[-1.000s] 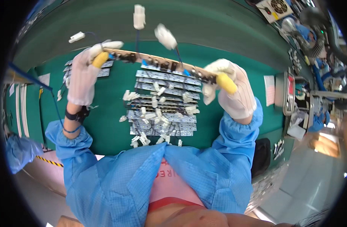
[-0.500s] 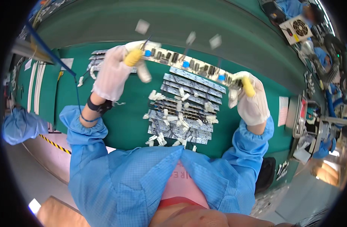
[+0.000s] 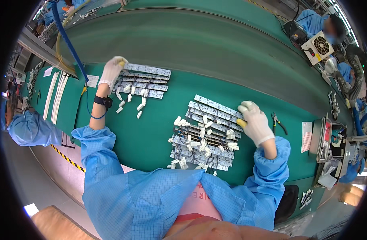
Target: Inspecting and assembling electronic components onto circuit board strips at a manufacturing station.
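- On the worktop (image 3: 151, 138), the board stack (image 3: 215, 139): probably light, stiff, fragile; best held by end edges.
- At the stack's right end, the right hand (image 3: 255, 122) half-curled, grip unclear.
- Beyond the stack's left, the smaller board group (image 3: 148, 81); left hand (image 3: 112, 72) bent over its end, grip unclear.

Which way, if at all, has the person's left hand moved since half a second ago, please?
Yes: the left hand has moved leftward, now clearly nearer the closest white paper sheet on its left.

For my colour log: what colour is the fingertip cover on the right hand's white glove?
Yellow fingertip cover, best in the head view.
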Motion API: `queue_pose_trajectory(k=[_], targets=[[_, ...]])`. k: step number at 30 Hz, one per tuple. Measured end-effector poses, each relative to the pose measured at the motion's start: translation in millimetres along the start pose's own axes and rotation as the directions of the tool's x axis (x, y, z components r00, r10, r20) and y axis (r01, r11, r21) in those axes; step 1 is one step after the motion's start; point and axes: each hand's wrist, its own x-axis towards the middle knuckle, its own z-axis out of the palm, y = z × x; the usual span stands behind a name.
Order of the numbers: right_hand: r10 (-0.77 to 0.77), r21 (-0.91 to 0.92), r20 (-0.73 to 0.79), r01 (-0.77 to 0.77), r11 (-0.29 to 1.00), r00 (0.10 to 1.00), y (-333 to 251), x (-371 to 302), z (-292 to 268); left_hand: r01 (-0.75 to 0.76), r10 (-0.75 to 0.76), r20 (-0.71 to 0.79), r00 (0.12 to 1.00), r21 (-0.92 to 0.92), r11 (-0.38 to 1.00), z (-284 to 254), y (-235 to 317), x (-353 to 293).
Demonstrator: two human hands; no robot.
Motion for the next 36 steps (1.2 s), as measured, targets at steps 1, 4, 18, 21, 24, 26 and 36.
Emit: queue_pose_trajectory(k=[1,4,18,21,24,26,36], targets=[[-0.048,-0.117,-0.061,0.041,0.992,0.997,0.8,-0.5,7.1,-0.059,0.057,0.016,0.998,0.222,0.973,1.4,13.2,-0.7],[-0.041,0.022,-0.061,0.043,0.999,0.997,6.1,1.8,9.7,-0.133,0.222,-0.101,0.970,0.542,0.830,3.9,76.7,-25.5],[0.222,0.978,-0.061,0.014,0.207,0.973,-37.8,-3.8,-68.6,0.003,0.475,0.393,0.788,-0.773,0.634,31.3,216.8,-133.4],[0.116,0.998,0.023,-0.029,0.048,0.993,-30.2,-1.7,-65.4,0.015,0.366,0.491,0.790,-0.613,0.790,31.4,215.5,-135.9],[0.172,0.872,-0.093,-0.003,0.490,0.981,-35.0,1.6,-72.3,-0.614,0.677,0.222,0.702,-0.292,0.733,34.0,204.4,-121.9],[0.260,0.926,-0.058,-0.045,0.374,0.964,-44.2,-1.1,-82.4,-0.534,0.606,0.183,0.775,-0.324,0.781,36.1,207.6,-125.9],[0.381,0.977,-0.002,-0.080,0.197,0.924,-31.2,-12.4,-77.7,-0.567,0.617,0.092,0.781,-0.310,0.763,35.7,204.6,-120.3]])
